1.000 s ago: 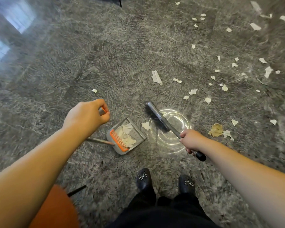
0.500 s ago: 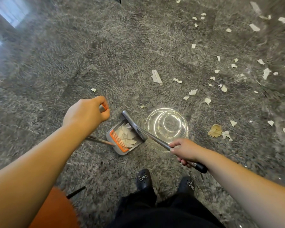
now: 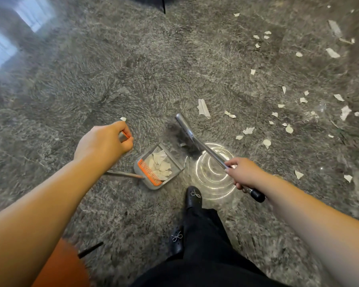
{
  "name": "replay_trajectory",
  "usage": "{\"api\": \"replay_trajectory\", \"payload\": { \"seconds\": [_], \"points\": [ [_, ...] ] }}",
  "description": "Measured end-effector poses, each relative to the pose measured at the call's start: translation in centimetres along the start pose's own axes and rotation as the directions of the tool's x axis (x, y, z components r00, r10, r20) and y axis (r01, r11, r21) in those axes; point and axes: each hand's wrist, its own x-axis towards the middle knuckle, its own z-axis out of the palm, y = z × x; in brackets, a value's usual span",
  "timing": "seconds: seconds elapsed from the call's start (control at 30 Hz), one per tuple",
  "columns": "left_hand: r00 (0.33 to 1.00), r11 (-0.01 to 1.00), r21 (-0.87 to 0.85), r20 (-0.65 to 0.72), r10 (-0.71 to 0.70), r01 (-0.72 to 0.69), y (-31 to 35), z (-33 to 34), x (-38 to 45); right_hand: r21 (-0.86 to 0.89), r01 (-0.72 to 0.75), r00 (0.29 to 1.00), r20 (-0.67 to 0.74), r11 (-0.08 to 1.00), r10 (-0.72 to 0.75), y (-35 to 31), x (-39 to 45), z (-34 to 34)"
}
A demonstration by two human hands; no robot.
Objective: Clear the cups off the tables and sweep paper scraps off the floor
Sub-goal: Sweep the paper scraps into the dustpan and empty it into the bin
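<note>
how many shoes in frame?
2. One shoe is forward on the floor, just right of the dustpan. The other shoe is behind it, nearer the camera, partly covered by the trouser leg.

Both bare arms reach forward and down. The left hand (image 3: 104,141) is curled into a fist; the right hand (image 3: 244,175) is curled too, knuckles up.
</note>
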Motion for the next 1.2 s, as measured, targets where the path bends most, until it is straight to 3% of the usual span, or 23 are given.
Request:
{"api": "replay_trajectory", "payload": {
  "seconds": [0.27,0.47,0.63,0.9,1.2],
  "points": [
    [0.999,0.998,0.058,0.018,0.035,-0.036,3.8,-0.3,6.3,-0.181,0.006,1.000,0.028,0.983,-0.001,-3.9,7.8,-2.9],
    [1.000,0.994,0.110,0.024,0.014,-0.017,5.7,-0.3,9.0,-0.321,0.036,0.972,0.230,0.946,0.041,-6.7,9.4,-2.2],
    [0.999,0.996,0.077,0.028,-0.042,0.040,5.2,-0.7,9.6,-0.219,0.068,0.950,0.313,0.973,0.004,-8.0,9.0,-3.0],
    [0.984,0.983,-0.049,-0.028,-0.178,0.176,1.4,-2.0,9.5,-0.129,0.124,0.958,0.272,0.984,-0.085,-10.8,9.1,-4.2],
    [0.947,0.962,-0.102,-0.177,-0.267,0.252,-6.5,-7.1,11.6,-0.056,0.210,0.954,0.231,0.976,-0.192,-18.8,9.6,-2.8]
  ]
}}
